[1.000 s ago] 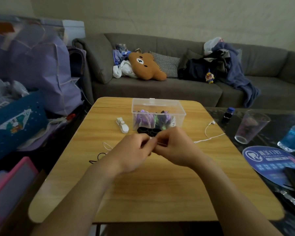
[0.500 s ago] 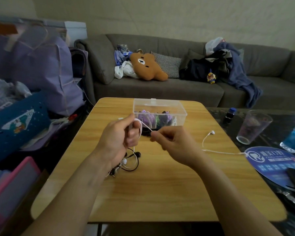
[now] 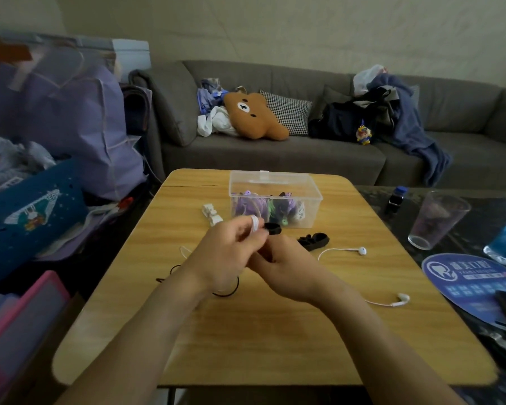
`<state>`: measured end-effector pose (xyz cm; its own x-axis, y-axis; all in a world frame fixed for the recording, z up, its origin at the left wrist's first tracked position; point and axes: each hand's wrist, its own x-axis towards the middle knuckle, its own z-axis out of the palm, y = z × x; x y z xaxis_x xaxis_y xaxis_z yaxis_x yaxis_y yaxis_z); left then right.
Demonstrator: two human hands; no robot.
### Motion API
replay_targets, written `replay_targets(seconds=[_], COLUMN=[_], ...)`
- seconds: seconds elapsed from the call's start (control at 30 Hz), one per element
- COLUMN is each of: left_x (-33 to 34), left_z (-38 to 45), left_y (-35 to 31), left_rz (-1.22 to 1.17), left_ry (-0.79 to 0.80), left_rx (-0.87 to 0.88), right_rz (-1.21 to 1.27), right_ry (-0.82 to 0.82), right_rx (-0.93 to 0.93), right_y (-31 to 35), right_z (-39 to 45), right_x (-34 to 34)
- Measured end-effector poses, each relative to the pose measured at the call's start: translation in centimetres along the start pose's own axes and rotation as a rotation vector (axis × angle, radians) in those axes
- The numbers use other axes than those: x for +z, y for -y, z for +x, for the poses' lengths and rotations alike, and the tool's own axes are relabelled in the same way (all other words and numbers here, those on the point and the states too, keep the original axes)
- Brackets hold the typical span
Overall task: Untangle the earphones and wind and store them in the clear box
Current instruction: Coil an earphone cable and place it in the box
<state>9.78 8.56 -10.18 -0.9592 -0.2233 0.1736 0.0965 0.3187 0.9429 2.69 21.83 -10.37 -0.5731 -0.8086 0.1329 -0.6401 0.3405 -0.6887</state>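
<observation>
White earphones lie partly on the wooden table: one bud to the right of my hands, the other bud nearer the front right. Their cord runs into my hands. My left hand has white cord looped round a fingertip. Just below it my right hand curls its fingers on the cord; its fingertips are hidden. A black earphone cable lies under my left wrist. The clear box stands open behind, with coloured wound earphones inside.
A white cord winder lies left of the box, and black winders lie in front of it. A plastic cup, a blue fan and a small bottle sit on the dark table at right. Bags crowd the left.
My left hand has come in against my right hand with white cord now round a finger. The cord has been drawn in, and both buds lie closer on the table.
</observation>
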Motion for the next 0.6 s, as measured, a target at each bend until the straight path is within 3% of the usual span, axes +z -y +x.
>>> replay_targets(seconds=[0.13,0.27,0.43,0.53,0.6], left_x=[0.3,0.0,-0.3,-0.4,-0.6], left_z=[0.1,-0.1,-0.1,-0.2,0.0], left_y=[0.8,0.5,-0.3,-1.2,-1.3], left_rz=[0.406,0.476,0.116,-0.269,-0.583], left_ry=[0.045,0.063,0.082,0.100,0.081], left_rx=[-0.024,-0.047,-0.080,-0.125,-0.185], right_rz=[-0.050,-0.010,0.247,0.482,0.483], right_ry=[0.052,-0.034,-0.139,-0.173,-0.160], right_rx=[0.000,0.032,0.023,0.015,0.010], right_y=[-0.6,-1.5,-2.1,-1.7,-1.6], right_z=[-0.1,-0.2,-0.5,-0.7,-0.7], right_x=[-1.0,-2.6,-4.0,-4.3,-3.9])
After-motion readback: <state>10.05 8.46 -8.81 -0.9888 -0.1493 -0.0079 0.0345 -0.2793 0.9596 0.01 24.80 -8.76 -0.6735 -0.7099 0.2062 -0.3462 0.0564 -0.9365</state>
